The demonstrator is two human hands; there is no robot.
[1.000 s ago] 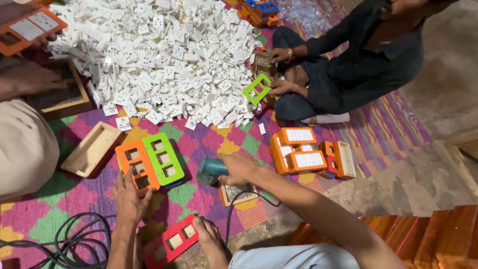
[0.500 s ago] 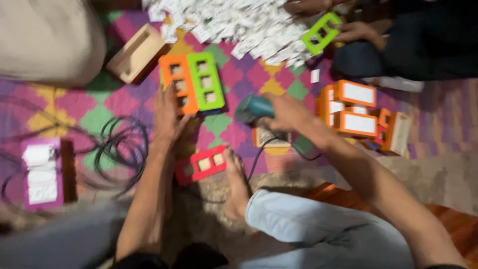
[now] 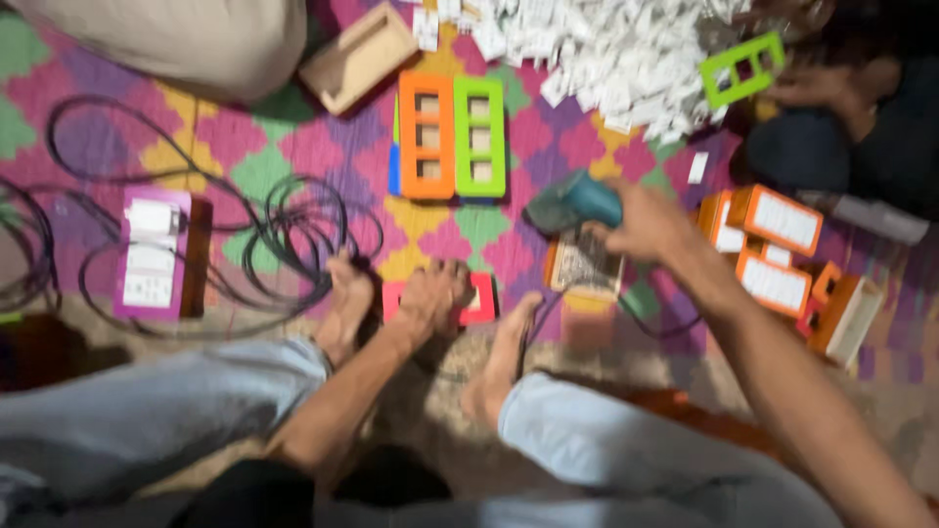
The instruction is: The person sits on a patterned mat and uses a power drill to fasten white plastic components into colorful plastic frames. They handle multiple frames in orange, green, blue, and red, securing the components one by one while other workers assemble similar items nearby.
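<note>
Red frame [image 3: 481, 298] under left hand [image 3: 433, 293]; right hand [image 3: 646, 220] grips teal tool [image 3: 572, 203].

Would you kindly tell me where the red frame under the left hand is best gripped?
Grip the red frame by its right short end, coming from the right: it lies flat on the mat, and the left hand covers its middle.

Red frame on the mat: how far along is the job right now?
Done: filled orange frames stacked at the right. In hand: left hand presses the red frame; right hand holds a teal power tool. Left: orange and green frames, white parts pile.
</note>
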